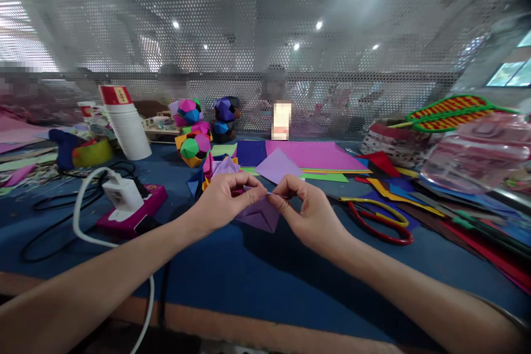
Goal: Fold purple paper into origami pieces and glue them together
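Note:
Between my two hands is a folded piece of purple paper (261,218), held a little above the blue table. My left hand (226,199) pinches its upper edge between thumb and forefinger. Right beside that pinch, my right hand (302,207) grips the same edge, the fingertips of both almost touching. Creases run across the part hanging below. Just behind, a flat lilac sheet (279,165) lies with one corner pointing away from me. A cluster of folded coloured paper (215,168) sits behind my left hand, partly covered by it.
Red and yellow handled scissors (379,221) lie right of my right hand, near scattered coloured paper strips (415,199). A magenta power strip (153,204) with a white charger and cables is at left. Stacked paper cups (128,127) and faceted paper models (191,141) stand behind.

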Motion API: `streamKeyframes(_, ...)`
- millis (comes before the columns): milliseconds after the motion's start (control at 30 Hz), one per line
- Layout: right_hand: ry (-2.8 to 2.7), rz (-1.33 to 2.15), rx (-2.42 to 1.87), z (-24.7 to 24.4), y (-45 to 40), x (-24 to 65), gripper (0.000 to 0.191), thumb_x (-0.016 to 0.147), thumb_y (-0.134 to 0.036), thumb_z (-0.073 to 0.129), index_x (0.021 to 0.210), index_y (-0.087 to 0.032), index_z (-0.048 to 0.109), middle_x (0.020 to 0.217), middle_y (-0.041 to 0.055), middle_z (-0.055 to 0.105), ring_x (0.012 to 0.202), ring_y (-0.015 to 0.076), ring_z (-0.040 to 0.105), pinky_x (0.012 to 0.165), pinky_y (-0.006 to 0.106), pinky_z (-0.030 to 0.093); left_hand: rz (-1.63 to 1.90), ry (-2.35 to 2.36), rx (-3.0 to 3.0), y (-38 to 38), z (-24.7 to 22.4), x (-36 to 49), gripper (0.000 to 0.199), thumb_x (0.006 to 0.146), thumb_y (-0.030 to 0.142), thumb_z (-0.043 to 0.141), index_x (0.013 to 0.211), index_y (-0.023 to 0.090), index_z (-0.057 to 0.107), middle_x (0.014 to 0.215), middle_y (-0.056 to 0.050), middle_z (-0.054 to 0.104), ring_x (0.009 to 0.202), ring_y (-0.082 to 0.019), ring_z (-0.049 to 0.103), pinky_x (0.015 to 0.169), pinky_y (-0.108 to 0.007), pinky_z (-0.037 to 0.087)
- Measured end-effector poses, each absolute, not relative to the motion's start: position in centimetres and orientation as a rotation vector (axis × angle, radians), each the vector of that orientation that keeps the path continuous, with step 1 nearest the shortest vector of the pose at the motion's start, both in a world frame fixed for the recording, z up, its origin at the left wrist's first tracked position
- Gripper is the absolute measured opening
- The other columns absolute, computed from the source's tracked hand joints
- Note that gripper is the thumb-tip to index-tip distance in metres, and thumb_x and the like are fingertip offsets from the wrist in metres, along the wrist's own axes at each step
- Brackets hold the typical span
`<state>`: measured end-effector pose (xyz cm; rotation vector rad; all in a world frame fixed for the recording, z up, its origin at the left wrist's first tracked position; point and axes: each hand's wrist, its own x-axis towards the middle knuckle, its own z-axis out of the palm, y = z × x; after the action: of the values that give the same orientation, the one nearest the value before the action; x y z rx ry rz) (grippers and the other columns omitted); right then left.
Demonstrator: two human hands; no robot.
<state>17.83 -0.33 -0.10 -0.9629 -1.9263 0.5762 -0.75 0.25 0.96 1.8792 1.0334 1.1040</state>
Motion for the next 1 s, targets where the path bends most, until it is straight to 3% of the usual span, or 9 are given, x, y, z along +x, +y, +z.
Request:
streamKeyframes(300, -1.929, 0.645, -0.93, 0.1, -0.4, 17.6, 0.022, 0.087, -0.03, 0.058, 0.07, -0.018, 0.049, 0.064, -0.0024, 0.05, 0.062, 0.0124, 0.045, 0.058, 0.027, 0.035, 1.078, 1.034, 1.895, -0.1, 0.8, -0.7, 0.029, 0.082, 0.043, 0.061, 0.077, 0.015, 0.066, 0.066, 0.001, 0.056, 0.058, -0.01, 0.046, 0.053, -0.021, 0.033)
streamKeyframes(433, -1.942, 0.742, -0.916, 0.0, -0.4, 17.6, 0.023, 0.089, -0.032, 0.056, 0.073, -0.018, 0.051, 0.068, -0.002, 0.05, 0.064, 0.0123, 0.045, 0.06, 0.026, 0.036, 1.094, 1.082, 1.938, -0.1, 1.0, -0.8, 0.025, 0.081, 0.039, 0.06, 0.072, 0.015, 0.064, 0.066, 0.001, 0.056, 0.056, -0.011, 0.044, 0.052, -0.022, 0.032)
streamKeyframes(600, -1.929, 0.811, -0.891, 0.0, -0.2, 17.5, 0.024, 0.09, -0.038, 0.057, 0.076, -0.018, 0.053, 0.071, -0.0024, 0.051, 0.067, 0.0121, 0.045, 0.06, 0.026, 0.035, 1.112, 1.016, 1.987, -0.4, 1.5, -0.7, 0.018, 0.08, 0.028, 0.059, 0.067, 0.016, 0.06, 0.065, 0.0, 0.054, 0.064, -0.013, 0.047, 0.06, -0.024, 0.036)
streamKeyframes(733, -1.928, 0.832, -0.814, 0.6, -1.1, 17.4, 0.022, 0.088, -0.027, 0.059, 0.07, -0.018, 0.05, 0.067, -0.0036, 0.05, 0.065, 0.0108, 0.044, 0.06, 0.024, 0.035, 0.99, 0.956, 1.826, -1.3, 1.4, -0.6, 0.026, 0.082, 0.034, 0.059, 0.064, 0.016, 0.053, 0.059, 0.004, 0.042, 0.055, -0.01, 0.034, 0.051, -0.024, 0.025)
streamKeyframes(867, -1.949, 0.876, -0.733, 1.0, -1.7, 17.6, 0.025, 0.084, -0.02, 0.061, 0.065, -0.019, 0.044, 0.061, -0.0061, 0.044, 0.059, 0.009, 0.039, 0.055, 0.023, 0.031, 0.939, 0.835, 1.694, -1.5, 1.1, -0.7, 0.034, 0.082, 0.041, 0.062, 0.062, 0.016, 0.052, 0.06, 0.003, 0.041, 0.057, -0.01, 0.033, 0.052, -0.026, 0.021)
streamKeyframes(1000, -1.916, 0.828, -0.832, 0.3, -0.6, 17.5, 0.025, 0.085, -0.027, 0.062, 0.067, -0.019, 0.047, 0.062, -0.0049, 0.046, 0.06, 0.0101, 0.04, 0.055, 0.024, 0.031, 1.046, 0.973, 1.809, -0.8, 0.8, -0.8, 0.031, 0.081, 0.037, 0.062, 0.06, 0.015, 0.055, 0.057, 0.003, 0.041, 0.055, -0.01, 0.032, 0.052, -0.027, 0.021)
